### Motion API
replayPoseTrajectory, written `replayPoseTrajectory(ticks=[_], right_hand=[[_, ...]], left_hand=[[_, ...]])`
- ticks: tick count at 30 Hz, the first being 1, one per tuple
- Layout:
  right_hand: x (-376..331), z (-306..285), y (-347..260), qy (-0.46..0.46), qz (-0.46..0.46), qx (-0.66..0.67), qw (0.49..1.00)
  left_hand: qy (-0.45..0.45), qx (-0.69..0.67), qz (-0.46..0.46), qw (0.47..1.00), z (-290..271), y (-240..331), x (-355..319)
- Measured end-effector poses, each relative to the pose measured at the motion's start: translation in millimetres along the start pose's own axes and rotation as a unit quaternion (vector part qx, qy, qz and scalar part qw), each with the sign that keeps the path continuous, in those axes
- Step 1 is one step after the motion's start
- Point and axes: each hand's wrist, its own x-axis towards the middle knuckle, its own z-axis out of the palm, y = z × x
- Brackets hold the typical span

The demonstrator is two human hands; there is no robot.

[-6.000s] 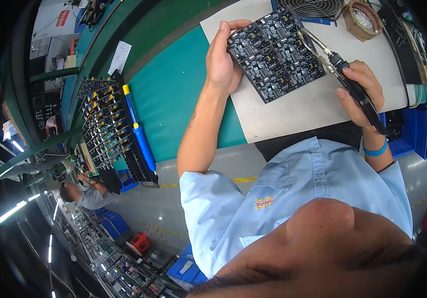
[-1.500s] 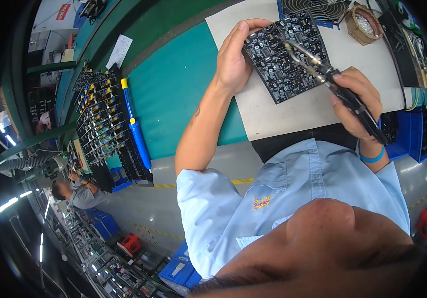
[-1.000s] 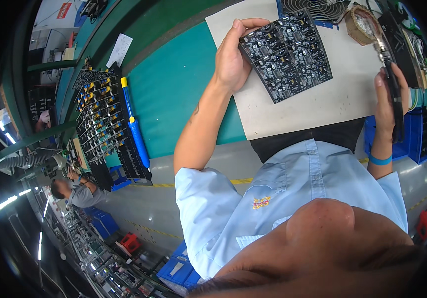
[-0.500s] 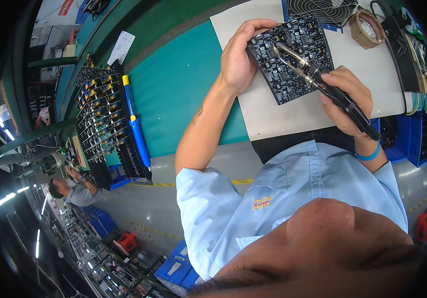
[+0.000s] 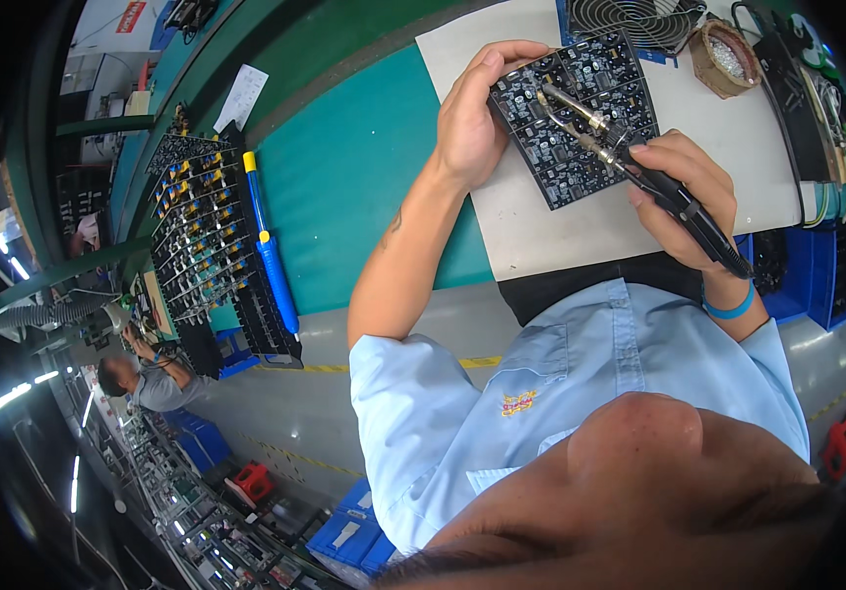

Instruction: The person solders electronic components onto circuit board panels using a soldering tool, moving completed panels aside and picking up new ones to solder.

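Tilted over the pale mat, a dark circuit board panel [image 5: 580, 167], split into several sections and packed with small components, is gripped at its upper left edge by my left hand [image 5: 474, 118]. My right hand [image 5: 691, 197] is wrapped round the black handle of a soldering iron [image 5: 674, 197]. Two metal prongs run from the iron across the board, their tips over its upper left section. Whether the tips touch the board I cannot tell. The left thumb shows at the board's edge, while the fingers behind it are partly hidden.
A pale mat [image 5: 728, 147] lies on the green bench [image 5: 344, 187]. Behind the board are a fan with a wire guard [image 5: 630, 22] and a round pot of shiny wire [image 5: 726, 59]. To the left lie a blue desoldering pump [image 5: 271, 261] and a rack of boards [image 5: 202, 231]. A co-worker [image 5: 152, 379] is far left.
My right hand and the soldering iron have shifted slightly left, the tips moving a little over the board. My left hand keeps its hold. The co-worker's head and arms have moved slightly.
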Motion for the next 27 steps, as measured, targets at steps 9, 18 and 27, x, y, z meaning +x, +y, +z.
replayPoseTrajectory(ticks=[9, 18, 27], right_hand=[[-15.5, -35.6, -6.5, 0.069, -0.002, -0.038, 0.997], [-50.4, -73.1, 25.9, 0.321, 0.195, -0.027, 0.926], [-46.7, -70.7, 20.0, 0.268, 0.088, -0.084, 0.956]], left_hand=[[0.059, -0.001, -0.038, 0.998, 4.6, -3.2, 4.0], [0.039, 0.019, -0.037, 0.998, -2.2, -8.7, 0.0], [0.062, 0.036, -0.025, 0.997, -7.7, -7.9, 2.1]])
